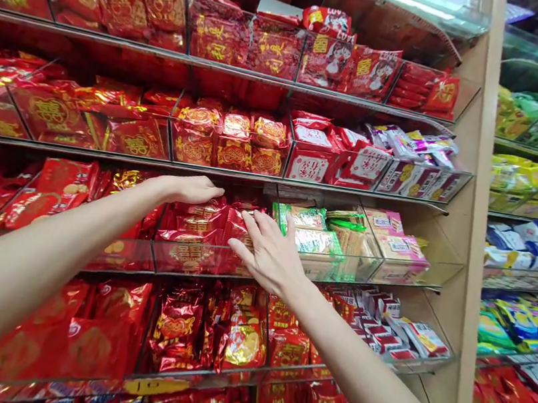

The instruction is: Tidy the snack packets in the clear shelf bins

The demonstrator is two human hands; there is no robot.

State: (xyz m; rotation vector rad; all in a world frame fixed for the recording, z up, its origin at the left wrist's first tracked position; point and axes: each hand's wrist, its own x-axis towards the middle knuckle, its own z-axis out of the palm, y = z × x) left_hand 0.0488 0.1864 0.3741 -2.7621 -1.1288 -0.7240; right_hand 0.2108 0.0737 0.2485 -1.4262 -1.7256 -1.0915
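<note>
Both my arms reach to the third shelf of a shop rack. My left hand (194, 189) lies flat, fingers stretched, over the top of the red foil packets (197, 228) in the middle bin. My right hand (271, 252) is spread open, its fingertips touching the right side of the same red packets, just left of the green packets (312, 231). Neither hand holds anything.
Tilted glass shelves (199, 260) with dividers hold red and gold snack bags above, below and to the left. Pink and white packets (393, 247) fill the right bins. A wooden upright (465, 258) ends the rack; a second rack (527, 267) of colourful packets stands beyond.
</note>
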